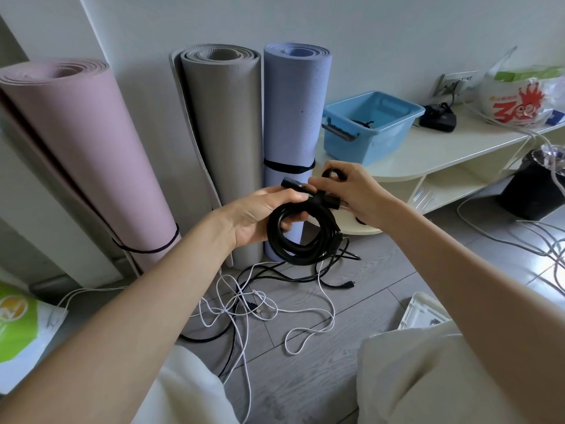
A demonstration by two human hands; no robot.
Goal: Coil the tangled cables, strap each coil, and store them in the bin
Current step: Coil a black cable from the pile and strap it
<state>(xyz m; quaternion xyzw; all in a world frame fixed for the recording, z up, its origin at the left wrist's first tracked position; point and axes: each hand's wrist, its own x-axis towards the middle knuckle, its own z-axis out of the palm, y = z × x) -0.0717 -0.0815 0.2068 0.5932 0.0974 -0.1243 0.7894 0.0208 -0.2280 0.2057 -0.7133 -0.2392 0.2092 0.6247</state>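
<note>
A: What's in the hands?
B: The left hand grips a black coiled cable; the right hand pinches a black strap at the coil's twelve o'clock.
A: The bin?
B: The blue bin sits on the white shelf at two o'clock. Tangled cables lie on the floor at six.

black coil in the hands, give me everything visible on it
The black cable coil is a thick, rubbery-looking power lead wound into several round loops, held upright in mid-air in front of the blue mat. The left hand grips its upper left side, fingers curled through the loops. The right hand pinches a black strap at the top, where a plug end sticks out leftward. Whether the strap is closed cannot be told. A short tail hangs off the lower right.
</note>
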